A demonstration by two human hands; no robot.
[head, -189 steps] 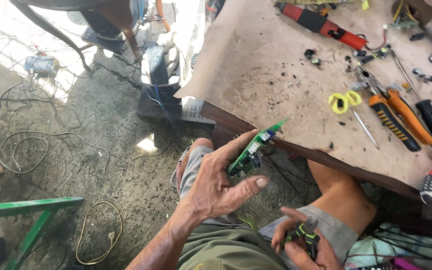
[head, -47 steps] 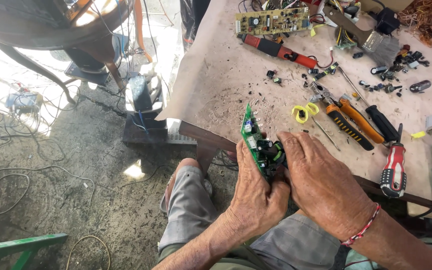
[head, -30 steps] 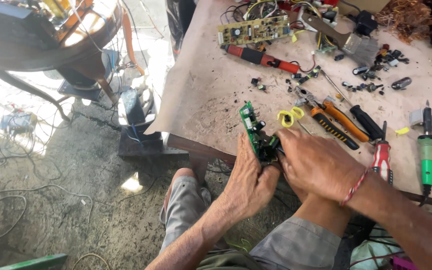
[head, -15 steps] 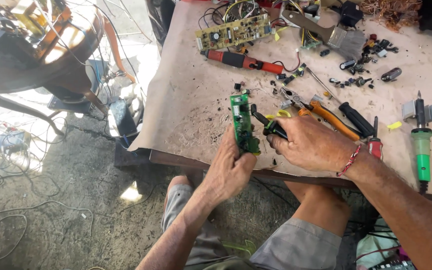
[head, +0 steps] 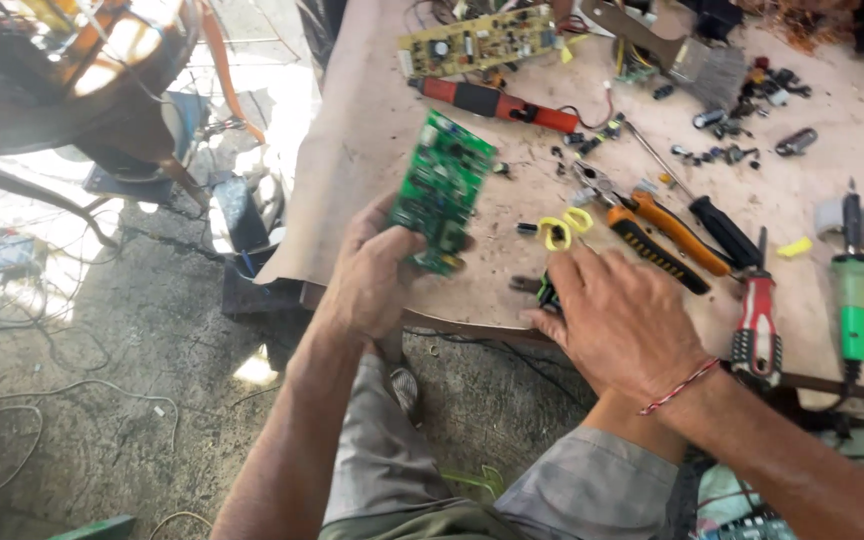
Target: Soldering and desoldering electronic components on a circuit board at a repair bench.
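Observation:
My left hand (head: 377, 275) holds a green circuit board (head: 442, 190) by its lower edge, lifted and tilted over the front of the worktable (head: 352, 150). My right hand (head: 617, 320) lies palm down at the table's front edge. A small dark tool (head: 540, 290) is pinched between its thumb and forefinger, and most of that tool is hidden under the hand. Small yellow-handled snips (head: 562, 230) lie just beyond the right fingertips.
Orange-handled pliers (head: 672, 235), a black-handled screwdriver (head: 727, 230), a red-and-black screwdriver (head: 757, 320) and a green soldering iron (head: 852, 290) lie to the right. A red tool (head: 497, 100), a yellowish circuit board (head: 477, 40) and loose parts sit farther back. Cables (head: 52, 400) trail over the floor at left.
My left hand has turned the green board to face me and lifted it left. My right hand has left the board and dropped to the table edge with the dark tool.

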